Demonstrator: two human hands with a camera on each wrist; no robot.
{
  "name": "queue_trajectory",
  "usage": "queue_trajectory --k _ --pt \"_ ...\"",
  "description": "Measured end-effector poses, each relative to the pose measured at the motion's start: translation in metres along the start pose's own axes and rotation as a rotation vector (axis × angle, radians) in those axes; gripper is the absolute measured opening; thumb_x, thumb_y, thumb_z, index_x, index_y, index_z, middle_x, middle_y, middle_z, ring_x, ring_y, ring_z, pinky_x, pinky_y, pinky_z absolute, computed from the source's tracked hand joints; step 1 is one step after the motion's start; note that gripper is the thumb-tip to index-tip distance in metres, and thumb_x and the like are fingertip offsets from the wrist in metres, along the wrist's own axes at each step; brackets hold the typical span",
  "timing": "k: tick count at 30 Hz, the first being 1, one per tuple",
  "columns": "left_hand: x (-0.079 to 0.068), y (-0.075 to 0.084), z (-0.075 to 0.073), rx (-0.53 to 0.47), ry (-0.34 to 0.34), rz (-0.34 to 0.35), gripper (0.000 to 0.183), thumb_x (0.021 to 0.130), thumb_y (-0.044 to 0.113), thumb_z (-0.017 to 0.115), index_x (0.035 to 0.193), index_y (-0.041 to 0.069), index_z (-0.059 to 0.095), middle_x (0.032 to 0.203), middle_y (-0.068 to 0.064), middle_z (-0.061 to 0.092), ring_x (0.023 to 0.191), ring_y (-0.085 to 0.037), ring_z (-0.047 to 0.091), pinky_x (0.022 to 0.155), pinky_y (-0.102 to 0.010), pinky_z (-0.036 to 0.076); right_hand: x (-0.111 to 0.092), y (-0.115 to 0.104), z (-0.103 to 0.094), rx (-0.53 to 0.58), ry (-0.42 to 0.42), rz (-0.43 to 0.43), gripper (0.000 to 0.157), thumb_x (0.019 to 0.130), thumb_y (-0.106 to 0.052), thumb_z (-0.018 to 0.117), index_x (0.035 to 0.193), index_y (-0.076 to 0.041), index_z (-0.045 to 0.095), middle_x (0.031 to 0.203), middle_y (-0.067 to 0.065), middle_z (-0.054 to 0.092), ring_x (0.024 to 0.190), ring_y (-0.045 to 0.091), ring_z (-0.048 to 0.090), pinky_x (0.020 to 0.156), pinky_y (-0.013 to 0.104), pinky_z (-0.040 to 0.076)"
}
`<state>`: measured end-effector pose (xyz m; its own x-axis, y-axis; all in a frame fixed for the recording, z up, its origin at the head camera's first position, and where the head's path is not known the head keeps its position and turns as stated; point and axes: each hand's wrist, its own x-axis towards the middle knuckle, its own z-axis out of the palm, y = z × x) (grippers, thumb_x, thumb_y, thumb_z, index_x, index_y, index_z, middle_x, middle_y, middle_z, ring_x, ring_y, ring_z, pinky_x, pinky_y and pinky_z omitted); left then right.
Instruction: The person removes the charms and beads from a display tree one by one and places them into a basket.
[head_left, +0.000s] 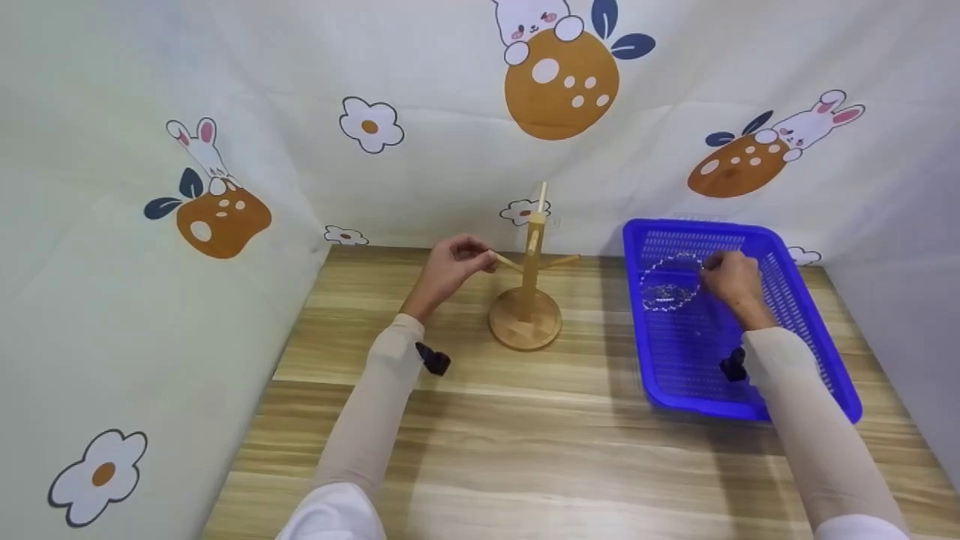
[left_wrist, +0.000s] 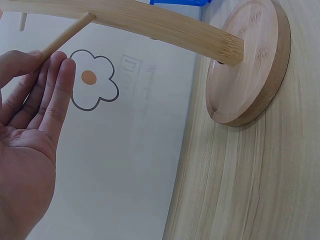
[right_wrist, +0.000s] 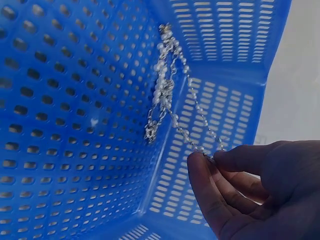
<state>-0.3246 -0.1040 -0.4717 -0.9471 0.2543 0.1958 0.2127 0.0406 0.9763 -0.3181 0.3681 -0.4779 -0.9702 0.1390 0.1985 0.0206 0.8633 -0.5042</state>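
Observation:
A wooden stand (head_left: 529, 262) with a round base and several thin pegs stands on the table. My left hand (head_left: 454, 268) pinches the tip of its left peg (left_wrist: 67, 37) between thumb and fingers. Over the blue basket, my right hand (head_left: 733, 283) pinches a beaded necklace (head_left: 673, 259) between thumb and index finger. In the right wrist view, the pinched strand (right_wrist: 200, 112) of pearl-like beads slants up from the fingertips. Its other end meets a small heap of beaded and chain jewellery (right_wrist: 162, 90) in the basket; how the strands tangle there is unclear.
The blue plastic basket (head_left: 641, 360) with slotted walls sits on the right of the wood-grain table (head_left: 525, 450). Close behind the stand hangs a pale cloth (head_left: 435, 180) printed with rabbits, oranges and flowers. More cloth bounds the left and right sides.

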Motion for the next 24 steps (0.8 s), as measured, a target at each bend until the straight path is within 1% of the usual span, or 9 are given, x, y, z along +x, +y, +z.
queue_trajectory --k 5,7,9,12,15,17,19,21,24 --pt "0.000 0.001 0.000 0.002 0.005 -0.006 0.012 0.099 0.004 0.075 0.107 -0.004 0.073 0.099 -0.010 0.077 0.084 -0.014 0.076 0.097 -0.055 0.064 0.004 0.014 0.005 -0.035 -0.007 -0.002 0.021 0.086 -0.010 0.066 0.090 0.009 0.074 0.094 0.032 0.074 0.088 0.054 0.069 0.080 0.071 0.054" --pt "0.000 0.002 0.000 0.002 0.006 -0.006 0.011 0.099 0.005 0.075 0.107 -0.003 0.073 0.098 -0.009 0.077 0.084 -0.014 0.076 0.097 -0.054 0.064 0.006 0.020 0.006 -0.042 -0.019 -0.014 0.021 0.085 -0.014 0.068 0.087 0.007 0.074 0.090 0.030 0.074 0.083 0.051 0.069 0.076 0.069 0.054" --pt "0.000 0.001 0.000 -0.001 0.005 -0.004 0.011 0.099 0.005 0.075 0.107 -0.003 0.073 0.098 -0.009 0.076 0.084 -0.015 0.076 0.099 -0.059 0.062 0.009 0.028 0.010 -0.059 -0.022 -0.023 0.020 0.082 -0.015 0.070 0.083 0.005 0.074 0.085 0.027 0.074 0.077 0.047 0.068 0.072 0.067 0.054" --pt "0.000 0.001 0.000 -0.001 -0.004 0.000 0.013 0.099 0.006 0.076 0.108 -0.003 0.073 0.099 -0.008 0.076 0.085 -0.015 0.076 0.100 -0.062 0.061 0.008 0.030 0.010 -0.055 -0.040 -0.036 0.018 0.080 -0.013 0.069 0.080 0.004 0.072 0.082 0.027 0.072 0.073 0.045 0.065 0.069 0.067 0.053" --pt "0.000 0.001 0.000 -0.001 -0.011 0.005 0.015 0.099 0.006 0.075 0.110 -0.004 0.073 0.100 -0.008 0.076 0.085 -0.016 0.076 0.099 -0.059 0.062 0.006 0.026 0.009 -0.064 -0.040 -0.028 0.016 0.078 -0.010 0.065 0.078 0.004 0.071 0.081 0.028 0.071 0.074 0.048 0.064 0.071 0.070 0.052" --pt "0.000 0.001 0.000 0.002 -0.013 0.007 0.015 0.099 0.006 0.075 0.110 -0.004 0.073 0.100 -0.008 0.076 0.085 -0.016 0.076 0.097 -0.054 0.065 0.002 0.019 0.007 -0.071 -0.038 -0.027 0.015 0.078 -0.009 0.064 0.078 0.006 0.070 0.083 0.030 0.070 0.077 0.050 0.065 0.074 0.072 0.051" --pt "0.000 0.000 -0.001 -0.004 -0.013 0.008 0.014 0.099 0.006 0.075 0.109 -0.004 0.073 0.099 -0.007 0.076 0.085 -0.016 0.076 0.096 -0.054 0.065 -0.001 0.013 0.005 -0.077 -0.046 -0.019 0.015 0.080 -0.007 0.065 0.079 0.007 0.069 0.083 0.031 0.069 0.079 0.051 0.064 0.077 0.073 0.051" --pt "0.000 0.000 -0.001 -0.004 -0.012 0.005 0.013 0.099 0.006 0.075 0.108 -0.003 0.073 0.099 -0.007 0.076 0.085 -0.015 0.076 0.095 -0.049 0.066 -0.003 0.008 0.004 -0.077 -0.048 -0.022 0.016 0.082 -0.006 0.066 0.082 0.009 0.069 0.085 0.033 0.069 0.082 0.053 0.065 0.079 0.074 0.051" --pt "0.001 0.000 -0.001 -0.002 -0.010 -0.005 0.012 0.099 0.006 0.076 0.108 -0.001 0.074 0.099 -0.007 0.076 0.086 -0.015 0.076 0.095 -0.047 0.066 -0.005 0.005 0.003 -0.075 -0.047 -0.027 0.017 0.083 -0.006 0.067 0.083 0.010 0.069 0.086 0.034 0.069 0.082 0.053 0.065 0.079 0.074 0.051"
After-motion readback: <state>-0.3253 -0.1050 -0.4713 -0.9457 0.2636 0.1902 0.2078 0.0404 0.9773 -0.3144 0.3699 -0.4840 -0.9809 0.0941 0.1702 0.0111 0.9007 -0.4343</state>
